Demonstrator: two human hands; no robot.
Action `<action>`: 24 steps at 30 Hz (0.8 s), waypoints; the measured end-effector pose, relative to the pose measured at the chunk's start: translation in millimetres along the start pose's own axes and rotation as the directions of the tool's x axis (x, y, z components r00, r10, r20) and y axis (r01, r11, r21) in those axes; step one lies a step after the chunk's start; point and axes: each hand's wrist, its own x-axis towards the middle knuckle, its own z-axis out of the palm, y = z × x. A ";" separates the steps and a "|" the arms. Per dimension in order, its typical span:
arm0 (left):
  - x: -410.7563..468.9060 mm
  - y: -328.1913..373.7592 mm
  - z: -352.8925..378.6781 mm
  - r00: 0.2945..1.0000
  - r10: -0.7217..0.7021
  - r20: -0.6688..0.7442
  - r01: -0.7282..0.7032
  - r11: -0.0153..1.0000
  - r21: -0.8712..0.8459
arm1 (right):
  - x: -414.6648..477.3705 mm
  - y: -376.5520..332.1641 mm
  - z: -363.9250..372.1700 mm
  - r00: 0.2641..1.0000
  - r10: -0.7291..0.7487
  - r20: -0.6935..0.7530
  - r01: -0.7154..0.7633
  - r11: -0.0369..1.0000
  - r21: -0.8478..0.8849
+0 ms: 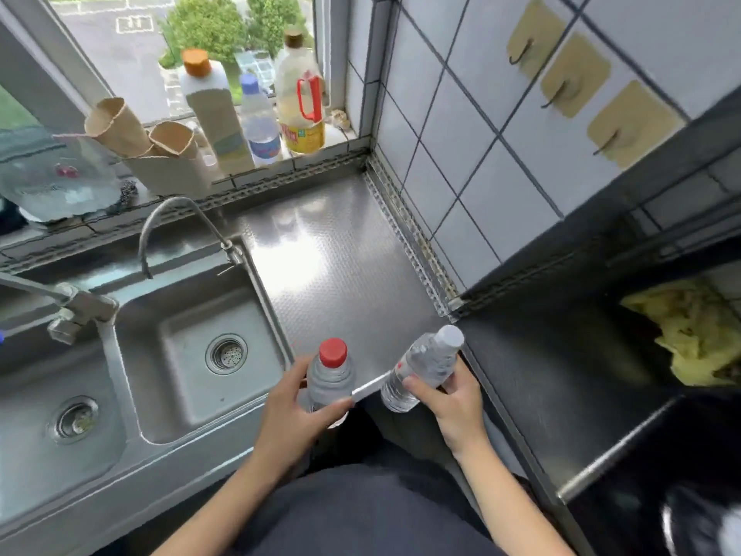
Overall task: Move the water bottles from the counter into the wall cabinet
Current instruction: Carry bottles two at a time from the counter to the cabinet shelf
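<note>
Grip: left hand, red-capped bottle | right hand, white-capped bottle | bodies part-hidden

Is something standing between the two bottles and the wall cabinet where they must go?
Cannot tell: the cabinet is out of view. The left hand grips the red-capped bottle, the right hand the white-capped bottle; nothing visible blocks them.

A steel counter gleams with a dimpled, glossy finish beside a smoother, duller steel sink. The red-cap bottle and white-cap bottle are clear, ribbed plastic; the tiles are glazed and shiny, the cardboard matt brown, the cloth crumpled yellow.
</note>
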 end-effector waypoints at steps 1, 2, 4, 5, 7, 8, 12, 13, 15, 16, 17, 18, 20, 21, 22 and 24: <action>0.3 7.5 8.6 0.999 0.012 0.040 -0.012 1.000 -0.006 | -10.8 -3.4 -10.2 0.999 -0.017 -0.038 0.017 1.000 -0.003; 1.2 16.0 17.5 0.996 0.010 0.084 -0.008 1.000 -0.017 | -20.5 -6.2 -20.6 0.996 -0.028 -0.085 0.028 1.000 0.001; -0.7 37.9 37.5 0.985 0.064 0.160 -0.063 0.998 -0.012 | -41.2 -13.5 -43.6 0.981 -0.058 -0.183 0.063 0.998 0.026; -0.4 47.7 48.4 0.975 0.091 0.205 -0.091 0.996 -0.007 | -51.8 -17.9 -56.1 0.969 -0.075 -0.237 0.086 0.996 0.036; 4.3 65.8 76.9 0.953 0.143 0.267 -0.148 0.989 -0.001 | -68.8 -29.1 -88.0 0.944 -0.101 -0.313 0.118 0.992 0.035; 10.6 77.7 84.1 0.946 0.156 0.285 -0.162 0.987 -0.001 | -69.1 -38.0 -93.8 0.940 -0.118 -0.321 0.135 0.990 0.032; 13.1 153.5 172.0 0.836 0.273 0.476 -0.290 0.956 -0.038 | -97.9 -69.2 -186.3 0.809 -0.190 -0.557 0.247 0.969 0.027; 14.7 167.5 175.2 0.825 0.292 0.484 -0.308 0.950 -0.049 | -94.1 -77.4 -190.7 0.813 -0.206 -0.544 0.241 0.971 -0.007; 16.2 187.3 195.4 0.791 0.365 0.492 -0.360 0.927 -0.108 | -99.7 -96.2 -209.3 0.796 -0.263 -0.546 0.281 0.958 -0.052; 14.8 204.0 217.9 0.768 0.393 0.505 -0.379 0.915 -0.136 | -106.8 -107.9 -230.7 0.766 -0.289 -0.574 0.303 0.950 -0.073; 11.6 225.0 239.4 0.746 0.414 0.521 -0.402 0.904 -0.144 | -111.9 -119.9 -253.1 0.725 -0.317 -0.612 0.333 0.938 -0.091; 7.2 248.4 258.0 0.724 0.440 0.531 -0.418 0.892 -0.169 | -116.0 -133.1 -273.8 0.681 -0.359 -0.638 0.378 0.919 -0.112; 0.8 298.2 292.8 0.657 0.527 0.539 -0.471 0.845 -0.253 | -123.3 -164.4 -314.5 0.608 -0.448 -0.656 0.470 0.869 -0.158; -2.4 320.0 309.2 0.617 0.566 0.547 -0.486 0.821 -0.300 | -126.9 -179.9 -334.1 0.585 -0.484 -0.651 0.503 0.846 -0.177; -7.6 342.5 322.5 0.588 0.600 0.542 -0.493 0.797 -0.348 | -131.1 -197.2 -350.5 0.562 -0.523 -0.641 0.530 0.822 -0.207; -20.3 387.3 344.3 0.538 0.664 0.519 -0.508 0.747 -0.429 | -139.9 -237.1 -376.8 0.510 -0.616 -0.601 0.595 0.757 -0.271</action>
